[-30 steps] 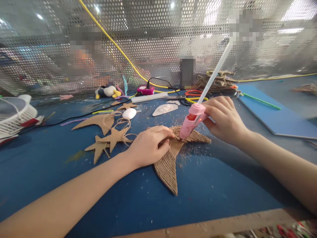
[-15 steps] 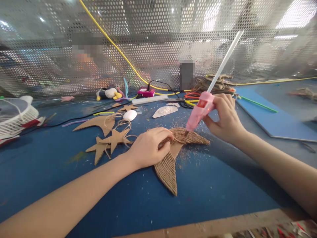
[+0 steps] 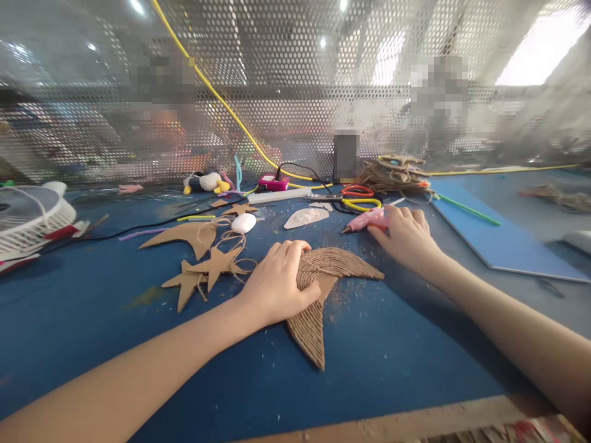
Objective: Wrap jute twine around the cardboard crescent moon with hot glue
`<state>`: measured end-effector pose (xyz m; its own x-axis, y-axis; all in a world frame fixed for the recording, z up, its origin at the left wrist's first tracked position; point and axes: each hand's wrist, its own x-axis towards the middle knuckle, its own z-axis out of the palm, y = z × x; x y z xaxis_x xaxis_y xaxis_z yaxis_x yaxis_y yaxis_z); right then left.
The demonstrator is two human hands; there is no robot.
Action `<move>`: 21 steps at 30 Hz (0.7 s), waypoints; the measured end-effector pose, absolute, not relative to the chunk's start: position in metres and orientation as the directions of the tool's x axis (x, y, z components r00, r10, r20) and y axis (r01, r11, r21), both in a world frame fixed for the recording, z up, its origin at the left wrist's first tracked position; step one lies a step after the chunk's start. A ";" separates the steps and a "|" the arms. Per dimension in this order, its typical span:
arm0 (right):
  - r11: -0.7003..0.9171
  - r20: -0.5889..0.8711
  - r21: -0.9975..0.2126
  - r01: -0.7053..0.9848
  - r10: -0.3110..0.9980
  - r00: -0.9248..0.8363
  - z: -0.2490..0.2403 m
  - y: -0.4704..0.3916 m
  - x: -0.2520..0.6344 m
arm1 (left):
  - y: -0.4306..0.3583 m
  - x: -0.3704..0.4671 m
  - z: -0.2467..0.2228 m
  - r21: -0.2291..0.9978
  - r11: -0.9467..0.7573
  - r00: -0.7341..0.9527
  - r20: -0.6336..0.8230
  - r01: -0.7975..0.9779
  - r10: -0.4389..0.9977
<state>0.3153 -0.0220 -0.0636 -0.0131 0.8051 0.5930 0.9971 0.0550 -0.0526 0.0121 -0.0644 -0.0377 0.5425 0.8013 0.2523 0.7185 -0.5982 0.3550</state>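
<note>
A cardboard crescent moon (image 3: 344,261) wrapped in rows of brown twine lies flat on the table. My left hand (image 3: 279,286) grips its left edge, thumb on top and fingers round the outer curve, hiding part of it. Bare cardboard shows at the inner curve. Beyond it, the pink hot glue gun (image 3: 367,219) lies low on the table, nozzle pointing left. My right hand (image 3: 409,237) is closed round its handle end, which the fingers partly cover. Cardboard stars (image 3: 217,266) with twine loops and a bare cardboard crescent (image 3: 189,237) lie left of my left hand.
Scissors (image 3: 360,203) with red and yellow handles lie behind the glue gun, near a pile of twine pieces (image 3: 392,175). A blue board (image 3: 498,231) is at right, a white fan (image 3: 37,212) at left. A perforated metal screen (image 3: 286,86) stands behind.
My right hand has lowered the glue gun from above the crescent to the table behind it, tipping it onto its side. My left hand has spread a little on the crescent.
</note>
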 end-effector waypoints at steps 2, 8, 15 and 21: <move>0.141 0.645 -0.076 0.987 0.762 -0.059 -0.054 -0.026 0.308 | -0.064 0.012 -0.037 0.378 -0.601 0.543 0.258 0.704 0.799; 0.578 0.625 -0.138 0.804 0.681 -0.382 -0.033 -0.047 0.281 | -0.060 0.008 -0.033 0.490 -0.633 0.599 0.251 0.599 0.761; 0.761 0.496 -0.175 0.624 0.616 -0.612 -0.023 -0.065 0.263 | -0.057 0.008 -0.033 0.537 -0.651 0.608 0.288 0.537 0.740; 0.781 0.396 -0.176 0.599 0.613 -0.684 -0.017 -0.074 0.257 | -0.060 0.008 -0.035 0.459 -0.714 0.620 0.366 0.528 0.694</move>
